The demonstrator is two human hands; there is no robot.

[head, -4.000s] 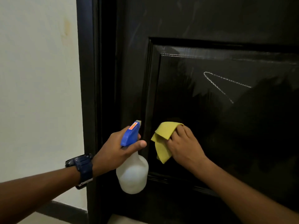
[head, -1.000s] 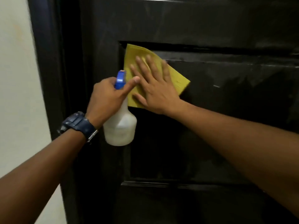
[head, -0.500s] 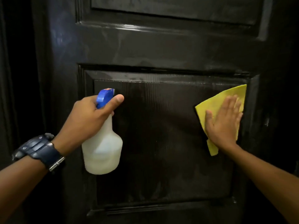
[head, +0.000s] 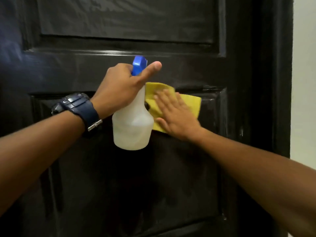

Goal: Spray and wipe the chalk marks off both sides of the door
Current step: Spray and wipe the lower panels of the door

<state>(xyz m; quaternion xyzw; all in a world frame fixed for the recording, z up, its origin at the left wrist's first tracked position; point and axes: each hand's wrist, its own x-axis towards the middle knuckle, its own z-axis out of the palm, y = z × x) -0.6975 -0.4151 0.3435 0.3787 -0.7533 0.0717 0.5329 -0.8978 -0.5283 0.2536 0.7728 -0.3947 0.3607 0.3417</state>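
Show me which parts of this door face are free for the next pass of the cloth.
Free: the lower panel under both forearms, and the upper panel above the cross rail. Crowded: the lower panel's top edge, where the left hand grips the spray bottle and the right hand presses the yellow cloth flat.

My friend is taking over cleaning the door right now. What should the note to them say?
Left hand grips the spray bottle by its neck, held in front of the door.
Right hand presses the yellow cloth flat at the lower panel's top edge.
Done: no chalk marks show on this side here.
Left: finish this wipe; the other side is out of sight, so check it.
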